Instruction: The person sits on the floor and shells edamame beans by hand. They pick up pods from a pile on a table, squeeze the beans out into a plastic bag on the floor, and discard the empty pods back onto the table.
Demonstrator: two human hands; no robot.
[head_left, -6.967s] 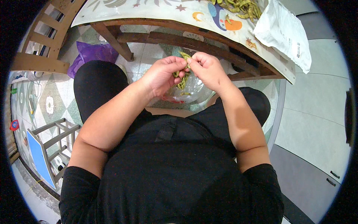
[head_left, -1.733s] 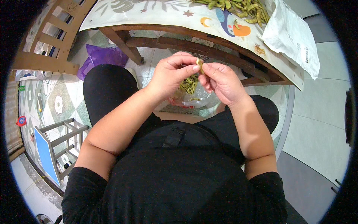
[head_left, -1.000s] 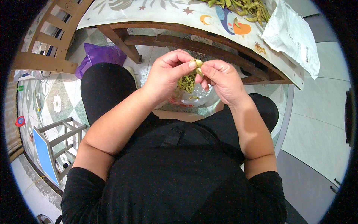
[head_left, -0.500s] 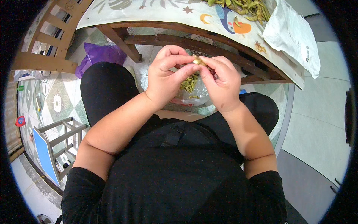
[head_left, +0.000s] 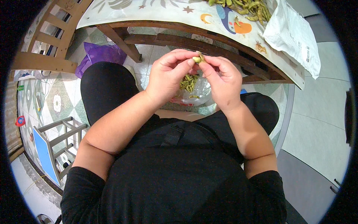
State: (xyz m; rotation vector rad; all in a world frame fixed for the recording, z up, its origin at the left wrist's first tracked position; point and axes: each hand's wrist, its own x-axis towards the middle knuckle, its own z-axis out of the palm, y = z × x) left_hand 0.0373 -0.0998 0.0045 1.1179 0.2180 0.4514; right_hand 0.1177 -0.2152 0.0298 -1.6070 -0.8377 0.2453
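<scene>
Both hands meet in front of me, above my knees. My right hand point(head_left: 220, 76) pinches a yellow-green bean pod point(head_left: 201, 57) between thumb and fingers. At the pod's left end, a pale green bean point(head_left: 196, 59) shows between the thumb and forefinger of my left hand point(head_left: 169, 72). The fingertips of the two hands almost touch there. Below them, partly hidden by my hands, a clear plastic bag point(head_left: 203, 96) on the floor holds a heap of green pods or shells point(head_left: 189, 83).
A table point(head_left: 149, 13) with a printed cover stands ahead. A heap of bean pods point(head_left: 253, 9), one loose pod point(head_left: 237, 21) and a white bag point(head_left: 291, 35) lie on it. Left are a purple bag point(head_left: 100, 56), a wooden chair point(head_left: 46, 61) and a blue-topped stool point(head_left: 46, 156).
The pod has turned more upright in my right fingers, and more of the pale bean shows at its left. My left thumb and forefinger have closed around the bean.
</scene>
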